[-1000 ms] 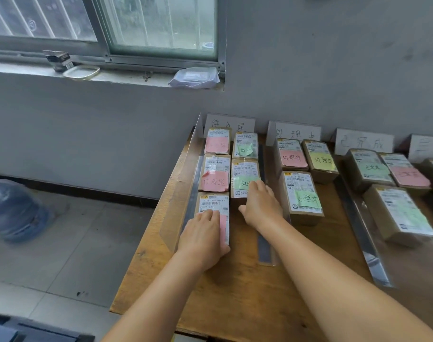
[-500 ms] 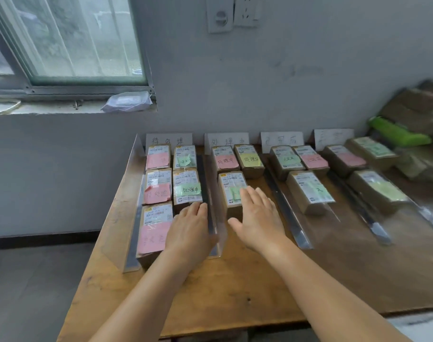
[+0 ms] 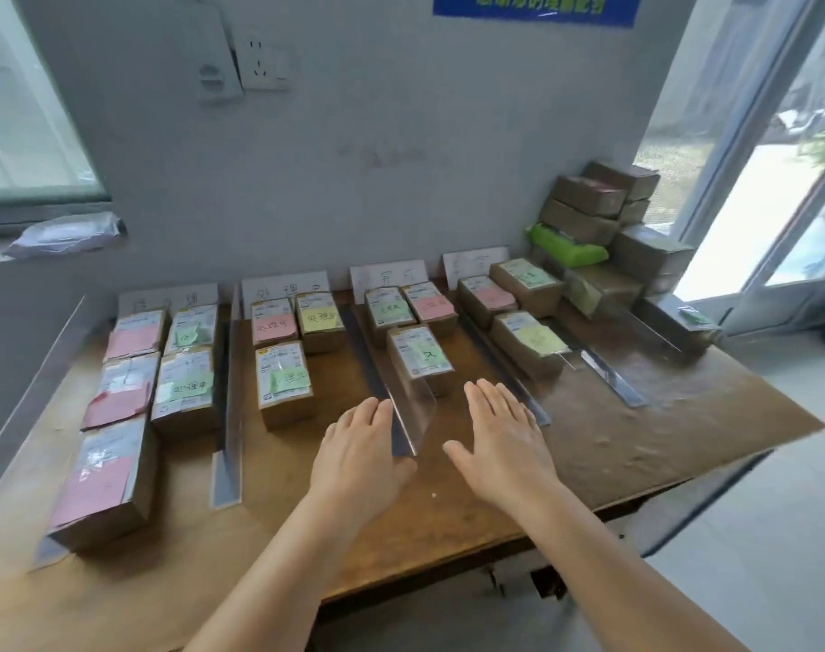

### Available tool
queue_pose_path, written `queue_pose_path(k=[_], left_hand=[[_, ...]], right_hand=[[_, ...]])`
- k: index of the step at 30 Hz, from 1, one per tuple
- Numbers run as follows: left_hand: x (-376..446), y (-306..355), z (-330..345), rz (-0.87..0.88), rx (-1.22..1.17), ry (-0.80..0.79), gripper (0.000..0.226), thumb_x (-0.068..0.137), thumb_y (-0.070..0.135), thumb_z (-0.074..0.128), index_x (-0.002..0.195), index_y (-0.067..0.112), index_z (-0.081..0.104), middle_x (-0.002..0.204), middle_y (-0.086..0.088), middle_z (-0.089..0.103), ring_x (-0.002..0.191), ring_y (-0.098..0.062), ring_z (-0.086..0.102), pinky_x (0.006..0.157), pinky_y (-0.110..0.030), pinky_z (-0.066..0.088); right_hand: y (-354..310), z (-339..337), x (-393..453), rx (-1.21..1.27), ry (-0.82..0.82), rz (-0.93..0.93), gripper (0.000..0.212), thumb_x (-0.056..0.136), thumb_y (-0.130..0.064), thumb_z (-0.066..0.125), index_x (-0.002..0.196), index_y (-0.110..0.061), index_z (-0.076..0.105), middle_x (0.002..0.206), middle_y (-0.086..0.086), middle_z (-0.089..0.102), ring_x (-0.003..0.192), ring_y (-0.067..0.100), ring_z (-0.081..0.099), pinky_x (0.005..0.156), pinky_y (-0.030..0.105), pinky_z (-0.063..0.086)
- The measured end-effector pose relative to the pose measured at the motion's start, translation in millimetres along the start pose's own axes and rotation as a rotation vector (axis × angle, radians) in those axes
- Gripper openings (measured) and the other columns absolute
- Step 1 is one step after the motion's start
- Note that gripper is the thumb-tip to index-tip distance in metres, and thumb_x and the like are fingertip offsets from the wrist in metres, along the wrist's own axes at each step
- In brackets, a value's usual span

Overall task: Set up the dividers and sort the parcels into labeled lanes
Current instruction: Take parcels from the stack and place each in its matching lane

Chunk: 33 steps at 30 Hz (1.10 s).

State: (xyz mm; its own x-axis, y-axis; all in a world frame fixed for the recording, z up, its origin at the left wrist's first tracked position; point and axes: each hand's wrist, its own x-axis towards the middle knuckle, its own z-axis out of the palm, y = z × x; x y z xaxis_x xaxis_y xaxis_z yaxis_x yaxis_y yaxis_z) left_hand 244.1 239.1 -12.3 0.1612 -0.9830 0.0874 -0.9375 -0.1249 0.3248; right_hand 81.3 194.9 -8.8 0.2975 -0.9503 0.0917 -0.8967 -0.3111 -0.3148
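Small brown parcels with pink, green and yellow notes lie in lanes on a wooden table (image 3: 448,524), split by clear dividers. White lane labels (image 3: 286,287) lean on the wall. My left hand (image 3: 359,456) is flat and open at the near end of the middle divider (image 3: 410,411), fingers against its left face. My right hand (image 3: 504,444) is flat and open just right of that divider, in front of a parcel with a green note (image 3: 422,355). Neither hand holds anything.
A stack of unsorted brown parcels (image 3: 603,214) and a green packet (image 3: 566,244) sit at the table's back right. Another divider (image 3: 227,407) stands left, one more (image 3: 608,374) to the right. A glass door is at far right; a bag lies on the window sill (image 3: 67,235).
Both hands have moved right, from the leftmost lanes' parcels to the divider between the second and third lanes. My view has swung right, showing the parcel stack and door.
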Motion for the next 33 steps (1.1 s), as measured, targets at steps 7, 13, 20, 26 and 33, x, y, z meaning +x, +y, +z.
queue_pose_path(k=[7,13,20,26,33], left_hand=[[8,106,41,0.09,-0.051,-0.007,0.08,0.086,0.05,0.06,0.15,0.023,0.02,0.156,0.003,0.024,0.142,-0.019,0.023,0.114,-0.038,0.021],[19,182,71,0.159,-0.05,-0.011,0.08,0.085,0.052,0.061,0.149,0.023,0.023,0.154,0.004,0.027,0.141,-0.017,0.025,0.113,-0.035,0.022],[52,252,87,0.258,-0.042,-0.015,0.078,0.086,0.053,0.059,0.148,0.023,0.024,0.154,0.004,0.028,0.141,-0.015,0.026,0.112,-0.035,0.024],[109,306,100,0.363,-0.058,-0.034,0.076,0.089,0.05,0.056,0.149,0.018,0.023,0.153,0.001,0.028,0.141,-0.016,0.024,0.113,-0.033,0.023],[201,366,120,0.386,-0.083,-0.029,0.076,0.09,0.047,0.056,0.149,0.014,0.023,0.153,-0.002,0.028,0.14,-0.019,0.025,0.114,-0.034,0.023]], right_hand=[[104,-38,-28,-0.004,0.027,0.054,0.077,0.093,-0.051,0.049,0.152,-0.023,0.007,0.16,-0.003,0.006,0.147,0.017,-0.001,0.116,0.035,0.003],[177,-68,-37,0.021,0.068,0.126,0.078,0.092,-0.049,0.052,0.151,-0.023,0.009,0.16,-0.003,0.008,0.147,0.017,0.0,0.116,0.036,0.005],[243,-95,-24,0.046,0.131,0.198,0.076,0.092,-0.048,0.052,0.151,-0.021,0.013,0.159,-0.001,0.013,0.146,0.017,0.003,0.117,0.035,0.007],[303,-118,12,0.045,0.168,0.257,0.075,0.092,-0.047,0.052,0.151,-0.02,0.014,0.159,-0.002,0.014,0.146,0.015,0.005,0.118,0.034,0.008],[374,-148,87,0.006,0.158,0.284,0.074,0.092,-0.048,0.051,0.151,-0.019,0.016,0.158,0.0,0.016,0.145,0.017,0.01,0.118,0.035,0.013]])
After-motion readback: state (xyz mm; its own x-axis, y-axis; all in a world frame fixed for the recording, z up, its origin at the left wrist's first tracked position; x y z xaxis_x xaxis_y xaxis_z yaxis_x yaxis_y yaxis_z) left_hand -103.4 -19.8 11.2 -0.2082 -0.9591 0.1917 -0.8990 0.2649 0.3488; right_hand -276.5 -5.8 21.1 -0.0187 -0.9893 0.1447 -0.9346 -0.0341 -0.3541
